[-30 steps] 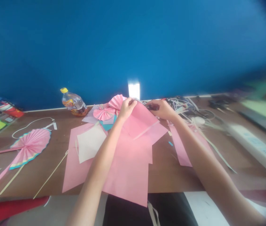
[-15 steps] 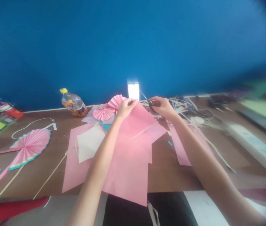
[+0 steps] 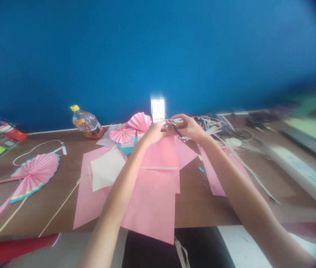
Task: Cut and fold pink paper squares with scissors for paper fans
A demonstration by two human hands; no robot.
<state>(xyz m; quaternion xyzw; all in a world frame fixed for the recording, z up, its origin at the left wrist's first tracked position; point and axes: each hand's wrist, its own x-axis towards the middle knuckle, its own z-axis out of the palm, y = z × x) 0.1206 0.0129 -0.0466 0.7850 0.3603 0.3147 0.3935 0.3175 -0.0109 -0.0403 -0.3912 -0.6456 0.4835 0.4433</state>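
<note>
Left hand slid over since the last shot, nearly touching the right hand. Head cam: right fingers curl shut on small dark scissors, left's half-curled at the top of a pink paper sheet, grip unclear, sheet hanging past the front edge of the brown wooden table.

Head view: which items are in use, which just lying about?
In use: left hand, right hand, small black scissors, pink paper sheet.
Lying about: pink pleated paper fan, clear plastic bottle with yellow cap, white power strip.
</note>
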